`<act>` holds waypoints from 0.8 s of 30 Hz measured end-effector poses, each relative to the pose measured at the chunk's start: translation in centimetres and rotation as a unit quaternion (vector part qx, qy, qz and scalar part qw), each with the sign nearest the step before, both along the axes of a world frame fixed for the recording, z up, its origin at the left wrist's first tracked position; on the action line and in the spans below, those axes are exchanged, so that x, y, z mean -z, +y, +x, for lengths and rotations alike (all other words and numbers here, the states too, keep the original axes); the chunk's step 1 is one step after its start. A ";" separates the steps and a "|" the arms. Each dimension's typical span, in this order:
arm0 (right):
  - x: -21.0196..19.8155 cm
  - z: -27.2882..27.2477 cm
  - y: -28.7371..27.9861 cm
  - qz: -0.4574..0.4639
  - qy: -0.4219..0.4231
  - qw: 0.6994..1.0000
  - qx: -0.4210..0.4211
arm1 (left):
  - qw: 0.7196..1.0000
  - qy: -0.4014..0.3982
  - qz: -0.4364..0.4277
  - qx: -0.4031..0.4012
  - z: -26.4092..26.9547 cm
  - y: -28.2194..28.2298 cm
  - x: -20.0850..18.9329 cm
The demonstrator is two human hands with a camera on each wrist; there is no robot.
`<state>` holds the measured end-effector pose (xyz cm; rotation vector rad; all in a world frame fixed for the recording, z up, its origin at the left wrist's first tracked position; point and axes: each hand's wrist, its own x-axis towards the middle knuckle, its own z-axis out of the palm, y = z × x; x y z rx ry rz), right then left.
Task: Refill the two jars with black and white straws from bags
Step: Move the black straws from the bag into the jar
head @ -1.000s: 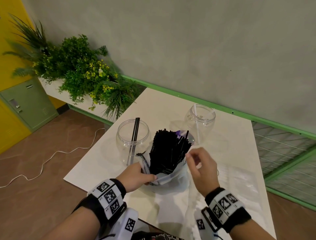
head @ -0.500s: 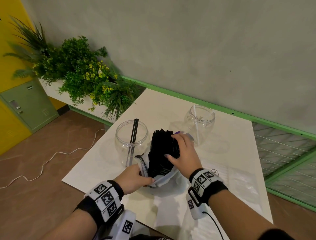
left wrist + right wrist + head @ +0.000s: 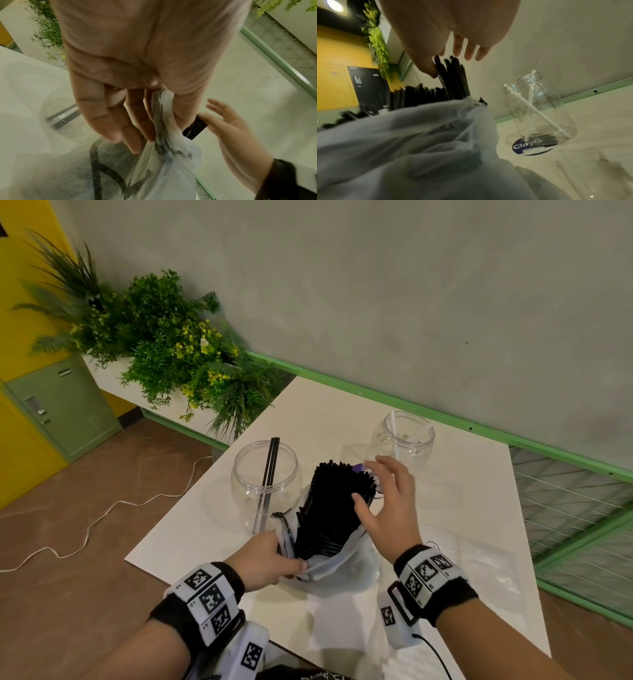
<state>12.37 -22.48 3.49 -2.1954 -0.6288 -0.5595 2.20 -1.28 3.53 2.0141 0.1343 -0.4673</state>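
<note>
A white bag [image 3: 342, 571] stands on the table, full of black straws [image 3: 332, 505] that stick out of its top. My left hand [image 3: 274, 556] pinches the bag's left rim [image 3: 161, 121]. My right hand [image 3: 376, 491] hovers at the right side of the bundle with spread, straight fingers [image 3: 469, 52]. Only its thumb touches the black straws [image 3: 452, 77]. A clear jar [image 3: 263, 474] to the left of the bag holds two black straws [image 3: 272, 460]. Behind my right hand, a second clear jar [image 3: 407, 436] holds two white straws [image 3: 537, 108].
The white table [image 3: 342, 412] ends close behind the left jar and near my wrists. A clear plastic bag [image 3: 486, 570] lies flat at the right. A blue round sticker [image 3: 530, 146] lies under the right jar. Plants [image 3: 164, 350] and a green rail [image 3: 513, 440] border the table.
My right hand came in from the right and wrapped round the top of the black straws. Its fingers have now spread open. The left hand still holds the bag's rim.
</note>
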 end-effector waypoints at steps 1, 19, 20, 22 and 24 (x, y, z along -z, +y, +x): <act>-0.5 -1.0 0.1 0.028 -0.027 0.999 0.001 | 1.000 0.005 -0.002 -0.002 0.0 0.0 0.1; 1.2 -4.9 2.2 -0.281 0.187 0.932 -0.132 | 0.997 -0.061 -0.033 -0.045 -1.1 -0.3 1.3; 1.2 -4.8 2.2 -0.287 0.190 0.930 -0.130 | 0.996 -0.066 -0.034 -0.051 -1.2 -0.2 1.4; 1.4 -4.9 2.2 -0.293 0.195 0.927 -0.128 | 0.992 -0.081 -0.034 -0.089 -1.3 0.0 1.4; 1.6 -5.0 2.1 -0.299 0.204 0.924 -0.125 | 0.981 -0.102 -0.033 -0.161 -1.3 0.1 1.3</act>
